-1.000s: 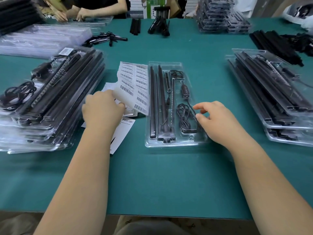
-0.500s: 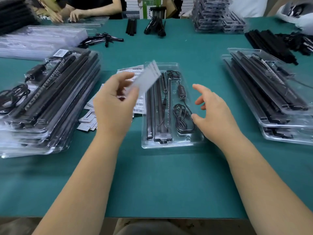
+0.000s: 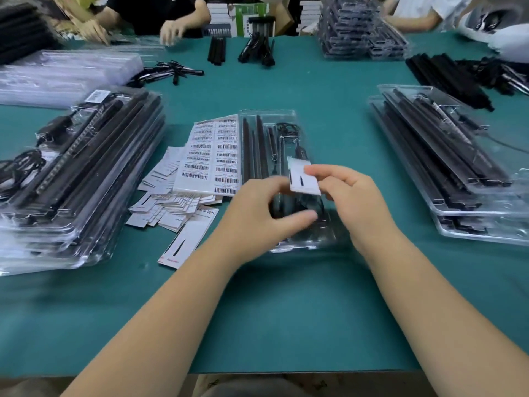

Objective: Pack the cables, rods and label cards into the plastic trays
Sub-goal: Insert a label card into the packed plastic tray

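Grip: label card (image 3: 304, 179) pinched between right hand (image 3: 355, 196) and left hand (image 3: 263, 207), poised just above open plastic tray (image 3: 267, 113) already holding rods (image 3: 251, 144) and cable (image 3: 289, 128), presumably for insertion; barcode sheets (image 3: 213, 156) left of tray, within reach on bench (image 3: 286, 310).

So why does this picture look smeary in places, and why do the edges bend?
Head view: motion blur smears both hands, left and right, and the card they hold; the sheet of barcodes stays readable; the wide lens bows the stacks at the sides.
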Demonstrator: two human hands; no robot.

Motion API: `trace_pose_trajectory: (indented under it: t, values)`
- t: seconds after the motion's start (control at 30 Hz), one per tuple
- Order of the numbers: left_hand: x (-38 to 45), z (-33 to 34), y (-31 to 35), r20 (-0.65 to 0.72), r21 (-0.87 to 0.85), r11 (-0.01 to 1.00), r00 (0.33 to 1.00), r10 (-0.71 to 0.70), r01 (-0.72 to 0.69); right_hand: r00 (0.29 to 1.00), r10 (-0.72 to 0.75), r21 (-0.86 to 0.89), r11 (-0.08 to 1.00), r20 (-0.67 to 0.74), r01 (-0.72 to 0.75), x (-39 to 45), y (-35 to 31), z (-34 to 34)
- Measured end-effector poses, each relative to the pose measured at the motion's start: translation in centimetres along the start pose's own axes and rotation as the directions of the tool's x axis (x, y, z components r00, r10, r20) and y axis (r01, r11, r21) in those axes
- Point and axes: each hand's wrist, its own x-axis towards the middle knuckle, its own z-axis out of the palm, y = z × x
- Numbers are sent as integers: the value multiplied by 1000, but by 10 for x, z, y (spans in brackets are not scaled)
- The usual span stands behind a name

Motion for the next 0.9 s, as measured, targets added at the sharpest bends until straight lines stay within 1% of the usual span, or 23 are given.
trace_pose_trajectory:
  t: [0.03, 0.07, 0.13, 0.2, 0.23, 0.27, 0.37, 0.47, 0.53, 0.6, 0.7, 0.77, 0.83, 0.9]
  values:
    - [0, 3, 2, 70, 151, 983, 993, 98, -107, 998, 51, 35, 998, -20, -51, 1, 0, 0]
    - [0, 5, 2, 152, 259, 953, 981, 122, -158, 995, 92, 83, 993, -32, -89, 2, 0, 1]
    - [0, 8, 1, 273, 397, 900, 959, 73, -181, 987, 153, 220, 966, -51, -138, 4, 0, -1]
    - [-1, 10, 1, 311, 495, 840, 948, 67, -221, 976, 206, 321, 931, -71, -173, 7, 0, -6]
    - [-2, 12, 2, 307, 523, 820, 949, 75, -234, 967, 245, 365, 909, -73, -202, 9, 0, -9]
    - [-3, 13, 3, 292, 522, 820, 952, 87, -235, 954, 291, 412, 880, -72, -237, 10, 0, -12]
    - [-5, 15, 3, 279, 497, 845, 958, 62, -200, 908, 410, 489, 812, -87, -320, 15, 0, -26]
    - [-6, 14, 2, 320, 520, 832, 947, 23, -196, 873, 482, 446, 800, -79, -401, 17, -2, -44]
    - [-6, 15, 2, 331, 550, 809, 944, 14, -205, 863, 501, 394, 807, -66, -439, 18, -3, -53]
    - [-4, 21, 6, 323, 610, 770, 946, -24, -188, 867, 494, 299, 838, -60, -457, 18, -3, -58]
    - [-1, 34, 18, 278, 700, 705, 953, -121, -114, 881, 467, 169, 876, -71, -451, 19, -4, -55]
    - [1, 38, 22, 263, 712, 697, 952, -154, -84, 885, 460, 148, 882, -65, -447, 19, -5, -53]
    - [2, 36, 23, 267, 700, 710, 950, -161, -76, 887, 460, 165, 878, -41, -449, 18, -5, -56]
    - [2, 35, 21, 281, 710, 698, 946, -163, -90, 887, 462, 195, 871, -10, -452, 17, -5, -61]
